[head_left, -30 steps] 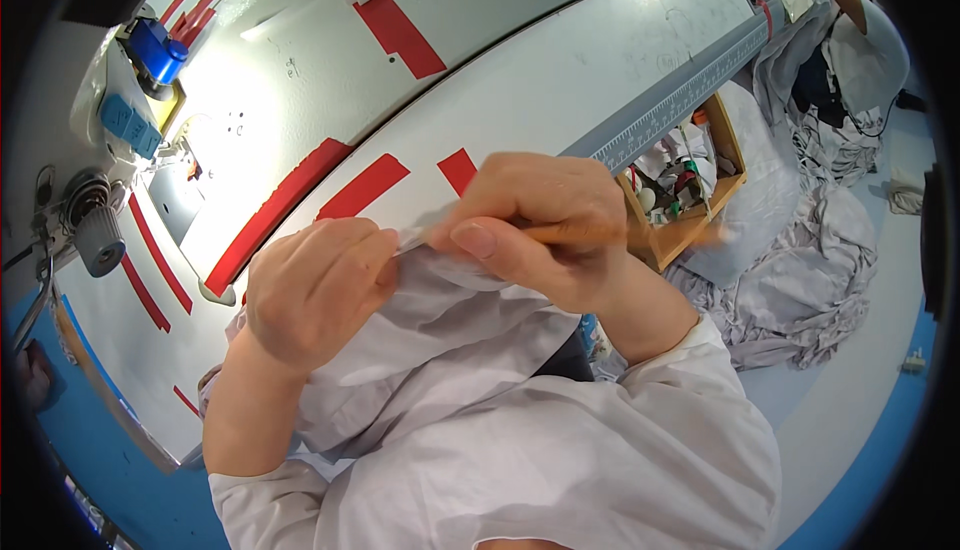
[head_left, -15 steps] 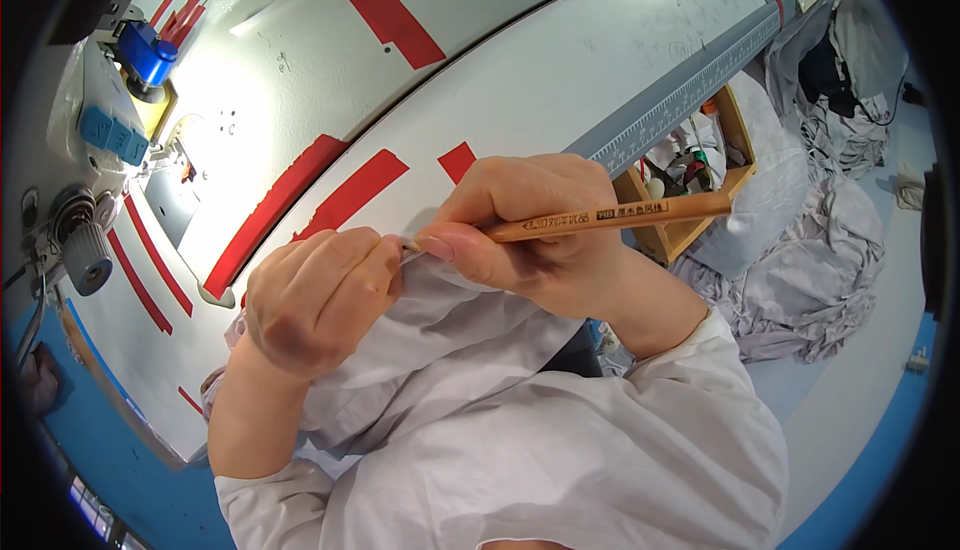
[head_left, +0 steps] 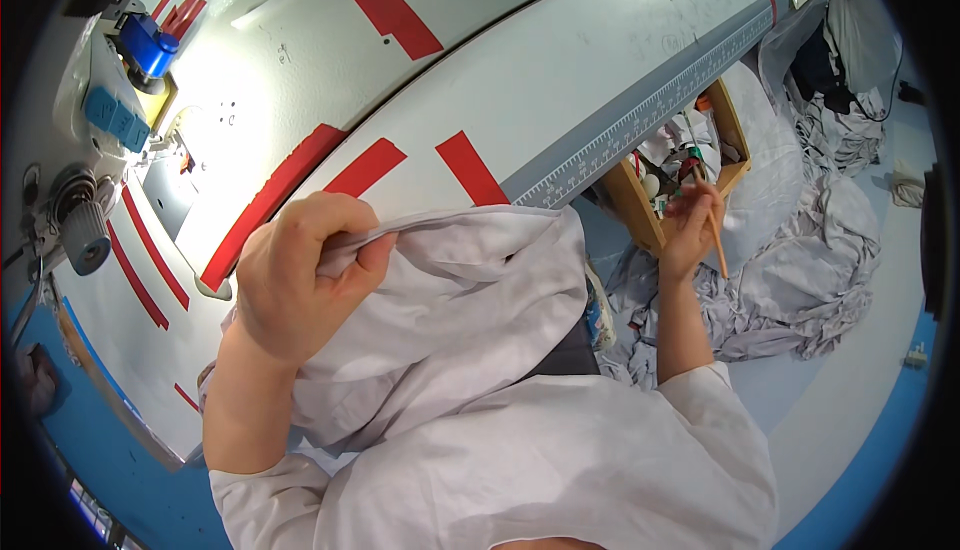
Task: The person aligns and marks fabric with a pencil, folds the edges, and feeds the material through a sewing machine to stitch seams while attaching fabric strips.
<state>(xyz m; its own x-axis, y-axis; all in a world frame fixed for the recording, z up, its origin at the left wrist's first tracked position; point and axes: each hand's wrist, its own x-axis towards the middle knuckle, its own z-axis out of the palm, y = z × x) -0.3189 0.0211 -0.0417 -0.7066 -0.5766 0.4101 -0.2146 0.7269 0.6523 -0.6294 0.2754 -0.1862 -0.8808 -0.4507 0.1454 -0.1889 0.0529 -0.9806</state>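
White cloth [head_left: 470, 300]: bunched at the near edge of the table [head_left: 560, 80], draped toward the person's lap.
Left hand [head_left: 300, 280]: fingers closed, pinching a fold of the cloth.
Right hand [head_left: 690, 225]: fingers gripping a wooden pencil [head_left: 716, 240], beside the wooden tray [head_left: 640, 200].
Sewing machine [head_left: 110, 120]: far left.

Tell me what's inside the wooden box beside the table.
The wooden box holds small mixed items, too small to name. The right hand, with a pencil in its grip, covers part of the inside.
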